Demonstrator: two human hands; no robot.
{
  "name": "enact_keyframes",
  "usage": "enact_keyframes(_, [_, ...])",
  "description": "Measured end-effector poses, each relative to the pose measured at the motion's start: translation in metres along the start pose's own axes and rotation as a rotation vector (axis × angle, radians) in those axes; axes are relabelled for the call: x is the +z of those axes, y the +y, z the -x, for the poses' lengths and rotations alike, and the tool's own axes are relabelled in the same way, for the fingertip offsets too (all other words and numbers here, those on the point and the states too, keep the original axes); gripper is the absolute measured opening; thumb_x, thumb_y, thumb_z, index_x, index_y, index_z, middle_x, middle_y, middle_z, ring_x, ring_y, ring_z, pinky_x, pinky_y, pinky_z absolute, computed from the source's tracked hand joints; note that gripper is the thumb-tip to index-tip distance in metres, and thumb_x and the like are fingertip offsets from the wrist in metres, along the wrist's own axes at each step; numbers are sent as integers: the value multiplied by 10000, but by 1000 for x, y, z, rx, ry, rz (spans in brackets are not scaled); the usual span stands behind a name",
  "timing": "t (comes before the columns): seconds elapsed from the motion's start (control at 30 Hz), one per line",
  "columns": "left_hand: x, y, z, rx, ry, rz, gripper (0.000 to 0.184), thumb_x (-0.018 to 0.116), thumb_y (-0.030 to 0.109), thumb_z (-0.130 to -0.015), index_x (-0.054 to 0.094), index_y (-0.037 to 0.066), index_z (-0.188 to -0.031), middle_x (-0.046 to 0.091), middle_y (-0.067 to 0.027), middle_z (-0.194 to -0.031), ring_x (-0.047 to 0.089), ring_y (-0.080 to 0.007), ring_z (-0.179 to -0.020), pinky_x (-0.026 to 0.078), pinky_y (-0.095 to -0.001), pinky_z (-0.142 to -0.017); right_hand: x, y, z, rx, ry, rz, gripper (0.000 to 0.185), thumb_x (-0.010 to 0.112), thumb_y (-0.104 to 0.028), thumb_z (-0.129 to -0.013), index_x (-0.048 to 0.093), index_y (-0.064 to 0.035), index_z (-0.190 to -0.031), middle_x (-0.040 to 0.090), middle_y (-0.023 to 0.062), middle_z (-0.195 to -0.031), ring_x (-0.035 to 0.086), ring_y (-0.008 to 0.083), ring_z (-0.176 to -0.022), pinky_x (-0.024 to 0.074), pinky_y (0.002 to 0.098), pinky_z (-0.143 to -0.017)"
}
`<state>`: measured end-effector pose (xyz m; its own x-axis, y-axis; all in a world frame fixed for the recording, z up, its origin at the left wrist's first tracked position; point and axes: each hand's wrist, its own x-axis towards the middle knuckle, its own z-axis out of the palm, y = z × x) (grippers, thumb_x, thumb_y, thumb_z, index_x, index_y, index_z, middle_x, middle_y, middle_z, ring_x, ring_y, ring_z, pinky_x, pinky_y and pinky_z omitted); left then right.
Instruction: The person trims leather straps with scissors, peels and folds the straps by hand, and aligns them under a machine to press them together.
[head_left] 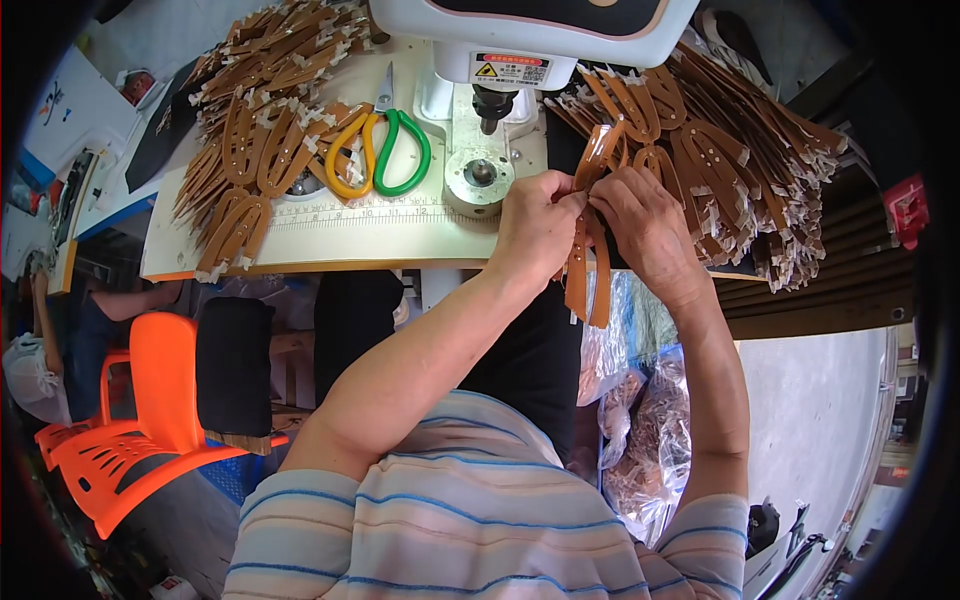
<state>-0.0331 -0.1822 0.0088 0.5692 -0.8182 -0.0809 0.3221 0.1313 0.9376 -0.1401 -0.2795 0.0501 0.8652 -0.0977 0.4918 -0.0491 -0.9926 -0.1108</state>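
Observation:
Both my hands meet over the table's front edge, right of the press die. My left hand (543, 222) pinches a brown leather strap (577, 275) that has small metal studs and hangs below the fingers. On the same strap, my right hand (645, 225) is closed, its fingertips close to the left thumb. The exact contact point is hidden behind the fingers. Just left of my hands stands the white press machine (500, 70), with its black punch (492, 103) above a round metal die (481, 175). Nothing lies on the die.
Brown strap bundles (245, 150) pile up at left, and more straps (715, 160) at right. Scissors with yellow and green handles (415, 160) lie beside a ruler scale (350, 216). An orange chair (165, 390) stands left below; plastic bags (650, 430) sit under the table. Another person (60, 340) is at far left.

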Motion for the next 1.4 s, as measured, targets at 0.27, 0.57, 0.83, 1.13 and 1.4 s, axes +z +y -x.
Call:
enact_keyframes(0.27, [1, -6, 0, 52, 13, -17, 112, 528, 8, -886, 604, -70, -862, 609, -87, -666, 579, -129, -521, 478, -253, -479, 6, 5, 3, 57, 48, -69, 114, 625, 25, -762, 582, -9, -862, 583, 91, -845, 574, 283, -788, 487, 354, -697])
enact_keyframes(0.57, [4, -4, 5, 132, 56, -172, 112, 561, 20, -862, 598, -77, -822, 605, -108, -617, 614, -151, -514, 488, -275, -464, 0, 10, 1, 299, 9, -343, 63, 635, -22, -811, 612, 7, -862, 605, 56, -743, 577, 153, -653, 472, 273, -613])
enact_keyframes(0.83, [7, -5, 7, 162, 96, -243, 99, 564, 13, -857, 598, -68, -810, 601, -99, -613, 612, -150, -515, 483, -275, -461, -10, 14, -5, 616, -214, -517, 102, 648, -95, -837, 636, -3, -881, 582, -23, -670, 500, 26, -585, 420, 207, -490])
enact_keyframes(1.13, [0, 6, 4, -24, 18, -91, 93, 538, -8, -874, 602, -42, -815, 600, -75, -684, 581, -121, -569, 484, -251, -497, -10, 8, -12, 633, -222, -508, 98, 650, -118, -842, 631, -22, -843, 557, -29, -640, 484, 29, -545, 396, 202, -452])
enact_keyframes(1.4, [-2, 8, 2, -145, -5, 83, 92, 532, 16, -886, 596, -50, -874, 612, -93, -713, 613, -164, -592, 516, -282, -507, -3, 13, -10, 619, -190, -552, 106, 645, -144, -856, 614, -42, -850, 538, -41, -632, 463, 24, -529, 374, 193, -434])
